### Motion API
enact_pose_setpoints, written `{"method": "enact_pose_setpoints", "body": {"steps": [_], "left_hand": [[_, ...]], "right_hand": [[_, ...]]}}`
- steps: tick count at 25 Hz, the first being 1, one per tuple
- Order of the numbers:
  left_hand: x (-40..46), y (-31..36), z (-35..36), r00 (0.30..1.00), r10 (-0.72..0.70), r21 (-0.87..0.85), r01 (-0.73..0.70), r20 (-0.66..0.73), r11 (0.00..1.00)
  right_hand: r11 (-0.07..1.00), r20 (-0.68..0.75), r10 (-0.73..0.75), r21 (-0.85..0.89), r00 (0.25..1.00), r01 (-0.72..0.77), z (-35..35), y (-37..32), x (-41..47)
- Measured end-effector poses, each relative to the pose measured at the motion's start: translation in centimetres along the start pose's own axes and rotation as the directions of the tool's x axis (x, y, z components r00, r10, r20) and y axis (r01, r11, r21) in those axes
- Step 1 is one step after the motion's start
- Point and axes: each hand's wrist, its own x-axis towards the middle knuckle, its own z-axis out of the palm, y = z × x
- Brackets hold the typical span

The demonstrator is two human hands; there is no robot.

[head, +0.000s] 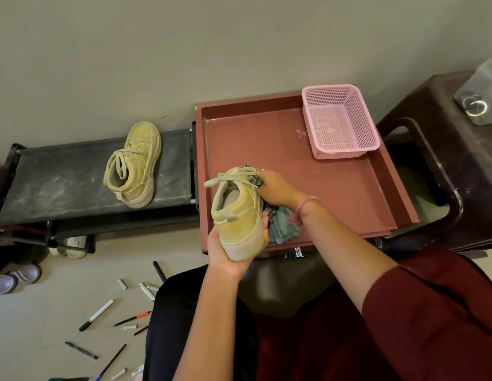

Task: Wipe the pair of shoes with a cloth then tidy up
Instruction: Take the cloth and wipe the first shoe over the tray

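Nearest me, my left hand (234, 248) cups the heel of one yellow shoe (238, 213) over the red tray (335, 188) while my right hand (278, 188) presses a bunched grey-green cloth (283, 226) against its side (the other shoe (134, 165) sits on the black rack (60, 177)).

Single head view, steeply downward, close over tray (377, 188).
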Motion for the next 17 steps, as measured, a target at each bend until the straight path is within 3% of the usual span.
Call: {"method": "enact_pose_setpoints", "body": {"steps": [4, 7, 10, 13, 17], "left_hand": [[-0.3, 0.0, 0.4, 0.999, 0.043, -0.009, -0.043, 0.025, 0.999], [-0.1, 0.0, 0.7, 0.995, 0.092, 0.016, -0.091, -0.034, 0.996], [0.0, -0.1, 0.8, 0.997, 0.07, -0.029, -0.071, -0.009, 0.997], [-0.1, 0.0, 0.8, 0.998, 0.051, -0.056, -0.049, 0.023, 0.997], [0.2, 0.3, 0.4, 0.998, 0.056, -0.047, -0.054, 0.039, 0.997]], "right_hand": [[0.998, 0.049, 0.057, 0.032, 0.997, -0.058, -0.2, -0.5, -2.8], [0.991, 0.12, 0.072, 0.1, 0.99, -0.085, 0.3, -0.6, -5.3], [0.972, 0.056, 0.129, 0.19, 0.99, -0.137, -0.3, -0.6, -4.0], [0.972, 0.004, 0.122, 0.201, 0.993, -0.12, -0.8, -0.9, -1.9], [0.984, 0.061, 0.148, 0.093, 0.987, -0.154, -0.6, -1.5, -2.8]]}}
